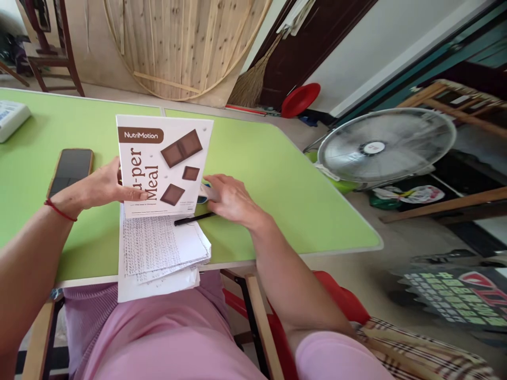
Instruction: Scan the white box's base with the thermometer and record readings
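Observation:
My left hand grips a white box printed with chocolate pieces and the words "NutriMotion" and "Meal". Its thumb presses on the front and the fingers are hidden behind. The box is held up over the table, above a stack of handwritten papers. Just right of the box, my right hand is closed around a small white-and-blue object, largely covered by the box and the fingers. A black pen lies across the top of the papers, its right end close to my right hand.
A phone lies on the green table, left of the box. A white device sits at the far left. Off the table's right side stands a fan; a red basin and a straw broom are beyond.

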Motion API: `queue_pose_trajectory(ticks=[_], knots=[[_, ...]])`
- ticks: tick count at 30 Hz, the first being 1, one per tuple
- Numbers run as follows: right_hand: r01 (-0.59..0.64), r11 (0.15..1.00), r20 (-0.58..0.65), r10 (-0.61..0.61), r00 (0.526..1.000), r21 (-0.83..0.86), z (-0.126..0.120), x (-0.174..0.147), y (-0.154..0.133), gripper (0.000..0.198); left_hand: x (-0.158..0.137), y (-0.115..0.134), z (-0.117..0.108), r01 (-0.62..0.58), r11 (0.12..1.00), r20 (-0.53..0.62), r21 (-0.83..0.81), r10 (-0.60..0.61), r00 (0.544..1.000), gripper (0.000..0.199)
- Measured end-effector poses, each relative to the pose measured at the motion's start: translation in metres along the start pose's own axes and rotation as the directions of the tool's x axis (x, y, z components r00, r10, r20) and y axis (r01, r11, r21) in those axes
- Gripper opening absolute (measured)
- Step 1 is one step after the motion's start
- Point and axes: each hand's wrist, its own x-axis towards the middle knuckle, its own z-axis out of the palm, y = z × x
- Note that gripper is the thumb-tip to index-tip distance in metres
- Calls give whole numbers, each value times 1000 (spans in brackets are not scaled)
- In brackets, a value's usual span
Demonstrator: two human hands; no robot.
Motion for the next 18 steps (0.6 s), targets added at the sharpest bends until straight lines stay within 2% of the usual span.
queue_pose_trajectory(ticks=[2,4,6,7,9,10,11,13,14,16,17,18], knots=[[-8,999,105,4,994,47,2,6,4,49,0,0,0,-25,1000,4,15,25,1000,64],[-52,993,86,43,995,108,1,6,8,40,0,-1,0,-35,999,8,23,35,999,65],[-146,971,-87,165,983,188,-5,1,9,36,0,-1,0,-33,999,15,18,33,999,65],[-193,946,-200,248,948,261,-10,-4,7,37,0,-1,0,-31,999,17,11,31,999,65],[-209,848,-363,414,835,487,-24,-15,-6,40,0,-1,0,-24,1000,20,4,24,1000,64],[-162,764,-359,465,809,625,-31,-22,-18,37,0,0,0,-16,1000,21,2,16,1000,62],[-91,653,-324,486,812,752,-37,-30,-32,33,0,0,0,-10,1000,20,3,10,1000,60],[23,357,-186,430,883,934,-43,-44,-65,32,0,1,0,-15,1000,15,8,15,1000,59],[64,180,-132,396,909,982,-44,-50,-82,34,0,2,0,-25,1000,14,9,24,1000,61],[47,-143,1,317,948,989,-39,-58,-111,37,-1,1,0,-49,999,26,14,49,998,65],[11,-259,70,301,951,966,-35,-60,-123,38,-1,1,-1,-59,998,42,17,58,997,67],[-30,-338,132,284,950,941,-31,-60,-131,38,-1,0,-1,-64,998,58,22,63,996,68]])
